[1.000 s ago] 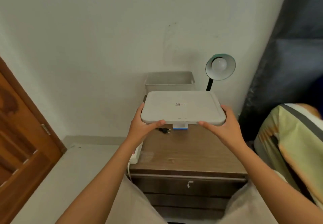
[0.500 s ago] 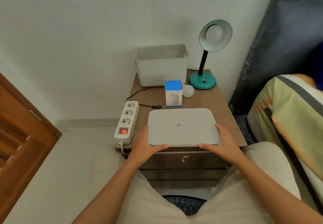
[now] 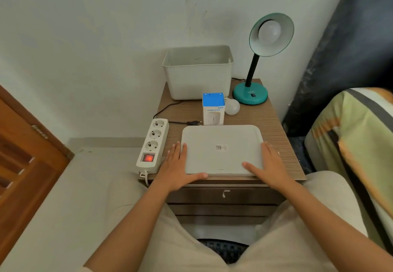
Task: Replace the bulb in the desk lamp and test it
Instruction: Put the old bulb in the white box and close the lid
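Teal lamp (image 3: 250, 95), white lid (image 3: 222, 149), blue-topped box (image 3: 213, 108).

Left hand (image 3: 178, 165) flat, palm down, fingers straight, thumb spread inward. Right hand (image 3: 268, 166) likewise flat and open, thumb pointing left. Both forearms bare, reaching forward.

The desk lamp (image 3: 258, 65) stood upright at the back right corner of the desk (image 3: 274, 123), just right of the white bin (image 3: 197, 74). It had a round teal base, a black neck and a teal shade tilted forward, with a white bulb (image 3: 269, 32) seated in the shade, unlit. A spare bulb (image 3: 232, 106), white and round, lay on its side in front of the lamp's base, touching the blue-topped box (image 3: 213, 108).
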The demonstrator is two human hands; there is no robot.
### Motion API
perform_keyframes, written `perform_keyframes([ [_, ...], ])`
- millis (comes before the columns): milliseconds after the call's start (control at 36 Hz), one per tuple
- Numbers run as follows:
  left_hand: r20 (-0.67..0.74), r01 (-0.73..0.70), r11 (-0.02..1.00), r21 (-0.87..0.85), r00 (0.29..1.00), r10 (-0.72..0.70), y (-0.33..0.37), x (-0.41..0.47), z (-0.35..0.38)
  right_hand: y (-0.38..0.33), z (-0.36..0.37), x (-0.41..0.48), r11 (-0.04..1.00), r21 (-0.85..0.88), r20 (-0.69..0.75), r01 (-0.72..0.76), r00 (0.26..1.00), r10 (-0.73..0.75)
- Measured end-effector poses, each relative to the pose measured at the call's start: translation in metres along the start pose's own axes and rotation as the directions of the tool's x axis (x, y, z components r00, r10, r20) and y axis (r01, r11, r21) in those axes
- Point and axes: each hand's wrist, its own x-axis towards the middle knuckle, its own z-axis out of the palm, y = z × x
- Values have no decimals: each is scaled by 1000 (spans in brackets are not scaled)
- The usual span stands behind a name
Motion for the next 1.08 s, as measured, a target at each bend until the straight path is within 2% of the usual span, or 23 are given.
perform_keyframes([
  [194, 2, 20, 999, -49, 1000, -20, 2, 4, -3, -5, -7, 7, 999, 39, 32, -31, 999, 30],
  [333, -32, 12, 985, -171, 999, -18, 3, 8, -11, -5, -11, 12, 997, 47, 88, -57, 995, 52],
  [444, -148, -26, 937, -349, 989, -28, 5, 28, -32, -10, -21, 31, 995, 45, 85, -84, 993, 80],
  [556, -276, -49, 891, -452, 957, -87, 4, 65, -67, -24, -33, 65, 988, 105, 47, -110, 993, 105],
  [750, -485, -95, 832, -547, 846, -222, -5, 155, -151, -59, -46, 141, 982, 184, 6, -39, 999, 39],
  [833, -494, -78, 829, -554, 832, -252, -11, 189, -174, -70, -45, 170, 976, 209, -14, -53, 998, 57],
  [972, -391, 17, 802, -597, 867, -309, -15, 229, -184, -75, -32, 205, 958, 248, 35, -142, 990, 138],
  [1083, -400, -15, 797, -604, 871, -286, -16, 243, -179, -72, -18, 218, 945, 242, 82, -219, 975, 205],
])
